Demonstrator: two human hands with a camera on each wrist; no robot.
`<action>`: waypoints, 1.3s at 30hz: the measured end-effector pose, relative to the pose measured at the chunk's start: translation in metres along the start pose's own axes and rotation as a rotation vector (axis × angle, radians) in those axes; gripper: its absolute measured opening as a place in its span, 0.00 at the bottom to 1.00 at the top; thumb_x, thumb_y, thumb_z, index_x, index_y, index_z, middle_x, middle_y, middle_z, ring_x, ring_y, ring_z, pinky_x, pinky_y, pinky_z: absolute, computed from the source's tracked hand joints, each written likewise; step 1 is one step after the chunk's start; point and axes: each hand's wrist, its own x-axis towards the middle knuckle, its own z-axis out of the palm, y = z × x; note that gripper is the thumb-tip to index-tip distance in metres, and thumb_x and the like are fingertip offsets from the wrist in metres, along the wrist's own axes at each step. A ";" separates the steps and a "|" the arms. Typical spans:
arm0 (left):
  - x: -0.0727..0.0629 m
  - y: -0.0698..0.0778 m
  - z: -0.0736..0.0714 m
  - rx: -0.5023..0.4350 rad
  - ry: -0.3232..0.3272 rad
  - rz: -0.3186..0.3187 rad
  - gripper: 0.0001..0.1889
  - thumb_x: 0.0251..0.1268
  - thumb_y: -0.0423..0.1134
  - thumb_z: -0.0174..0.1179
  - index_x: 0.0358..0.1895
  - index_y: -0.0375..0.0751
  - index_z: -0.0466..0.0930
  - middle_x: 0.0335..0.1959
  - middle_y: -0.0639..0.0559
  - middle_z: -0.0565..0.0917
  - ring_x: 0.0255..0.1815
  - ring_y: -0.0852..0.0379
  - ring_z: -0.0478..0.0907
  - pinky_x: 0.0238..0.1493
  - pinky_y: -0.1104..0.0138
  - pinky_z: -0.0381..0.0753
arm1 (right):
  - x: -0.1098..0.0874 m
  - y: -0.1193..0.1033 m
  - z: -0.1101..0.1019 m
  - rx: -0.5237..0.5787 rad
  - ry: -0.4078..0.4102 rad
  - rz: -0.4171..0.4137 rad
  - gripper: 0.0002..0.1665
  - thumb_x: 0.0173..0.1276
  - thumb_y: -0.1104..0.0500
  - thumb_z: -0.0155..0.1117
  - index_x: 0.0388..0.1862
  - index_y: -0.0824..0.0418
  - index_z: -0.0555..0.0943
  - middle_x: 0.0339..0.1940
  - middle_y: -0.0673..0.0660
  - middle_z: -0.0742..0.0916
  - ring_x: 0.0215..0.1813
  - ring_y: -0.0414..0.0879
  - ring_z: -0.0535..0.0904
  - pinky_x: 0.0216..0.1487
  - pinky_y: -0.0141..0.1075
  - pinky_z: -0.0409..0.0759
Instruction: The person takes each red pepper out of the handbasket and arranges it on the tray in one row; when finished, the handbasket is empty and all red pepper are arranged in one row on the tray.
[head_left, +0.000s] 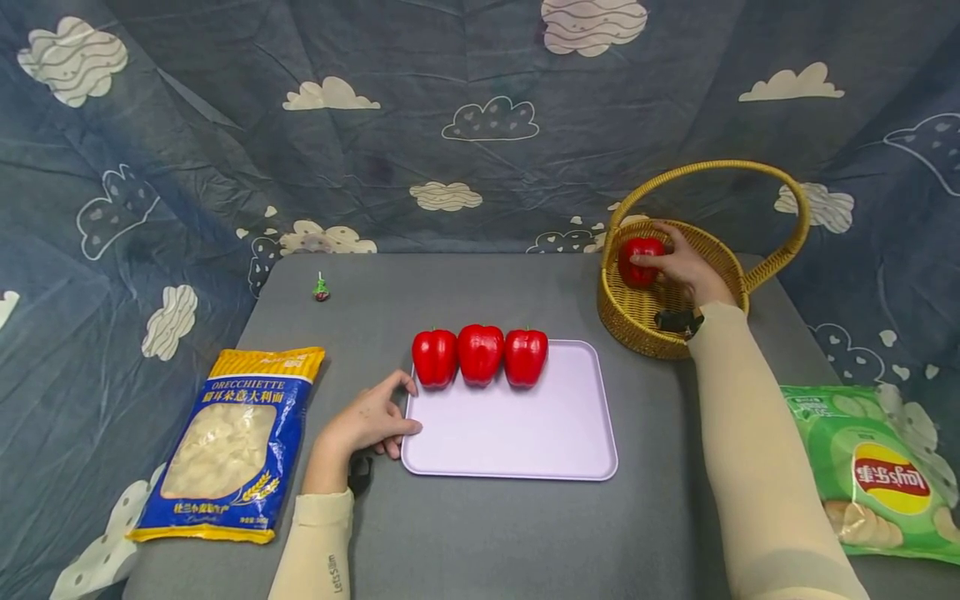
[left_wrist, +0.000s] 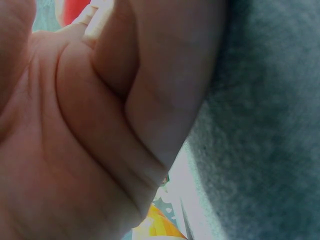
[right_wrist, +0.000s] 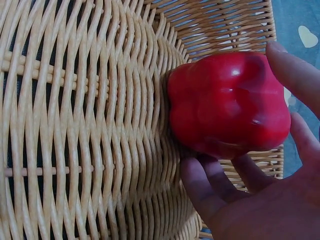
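Note:
In the head view my right hand (head_left: 686, 268) is inside the wicker basket (head_left: 637, 333) at the back right, holding a red bell pepper (head_left: 640, 261). The right wrist view shows this pepper (right_wrist: 227, 102) against the woven basket, thumb on one side and fingers on the other. My left hand (head_left: 369, 419) grips the left edge of a pale purple tray (head_left: 517, 437), its thumb over the rim. The left wrist view shows mostly the palm (left_wrist: 65, 135). Three red bell peppers, left (head_left: 434, 358), middle (head_left: 480, 355) and right (head_left: 526, 358), stand in a row along the tray's back edge.
A blue and yellow bag of orecchiette (head_left: 225, 450) lies at the left. On the right is a green Lay's chip bag (head_left: 873, 475). A small green wrapped item (head_left: 321, 288) sits at the back left. The basket's tall handle (head_left: 712, 167) arches over it.

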 end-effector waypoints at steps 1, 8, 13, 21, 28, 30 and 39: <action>0.000 0.000 0.000 0.000 0.000 -0.001 0.25 0.67 0.41 0.74 0.60 0.55 0.69 0.24 0.46 0.85 0.18 0.51 0.84 0.25 0.66 0.84 | 0.001 0.001 0.000 0.001 -0.001 0.002 0.60 0.77 0.46 0.68 0.90 0.43 0.36 0.88 0.71 0.50 0.77 0.62 0.61 0.67 0.44 0.78; 0.000 0.000 0.000 0.000 0.002 -0.004 0.25 0.67 0.41 0.74 0.60 0.55 0.69 0.24 0.46 0.85 0.18 0.51 0.84 0.24 0.67 0.84 | 0.003 0.004 0.000 -0.009 -0.006 -0.005 0.59 0.76 0.45 0.68 0.90 0.42 0.38 0.87 0.71 0.52 0.75 0.59 0.62 0.64 0.41 0.79; 0.000 0.001 0.000 0.003 0.002 -0.005 0.25 0.67 0.41 0.74 0.60 0.55 0.69 0.24 0.46 0.85 0.18 0.51 0.84 0.24 0.67 0.84 | 0.004 0.004 0.000 -0.006 -0.015 -0.009 0.57 0.77 0.46 0.68 0.90 0.41 0.41 0.86 0.71 0.54 0.75 0.60 0.62 0.68 0.44 0.79; 0.000 0.001 0.000 0.006 0.009 -0.001 0.25 0.67 0.41 0.74 0.60 0.55 0.69 0.24 0.46 0.85 0.18 0.51 0.84 0.24 0.67 0.84 | 0.003 0.005 -0.002 0.000 -0.032 0.001 0.56 0.78 0.49 0.67 0.90 0.42 0.41 0.88 0.71 0.50 0.80 0.65 0.57 0.71 0.45 0.75; -0.002 0.001 0.001 0.019 0.014 -0.008 0.25 0.67 0.42 0.74 0.60 0.55 0.69 0.24 0.46 0.85 0.18 0.50 0.84 0.24 0.67 0.83 | 0.000 0.002 0.001 0.063 -0.053 0.020 0.55 0.79 0.53 0.66 0.90 0.45 0.41 0.89 0.70 0.49 0.83 0.67 0.54 0.83 0.57 0.64; -0.002 0.001 0.001 0.022 0.014 -0.006 0.25 0.67 0.42 0.74 0.61 0.56 0.69 0.24 0.46 0.85 0.18 0.50 0.84 0.24 0.67 0.83 | -0.002 -0.001 0.002 0.073 -0.057 0.021 0.55 0.79 0.54 0.66 0.90 0.47 0.41 0.88 0.70 0.49 0.83 0.67 0.54 0.84 0.59 0.62; -0.002 0.000 0.001 0.024 0.014 0.001 0.25 0.68 0.43 0.74 0.60 0.55 0.69 0.25 0.46 0.85 0.18 0.50 0.84 0.23 0.66 0.83 | 0.006 0.006 0.003 0.065 -0.027 -0.002 0.53 0.77 0.52 0.69 0.89 0.48 0.47 0.86 0.67 0.56 0.78 0.58 0.63 0.61 0.37 0.81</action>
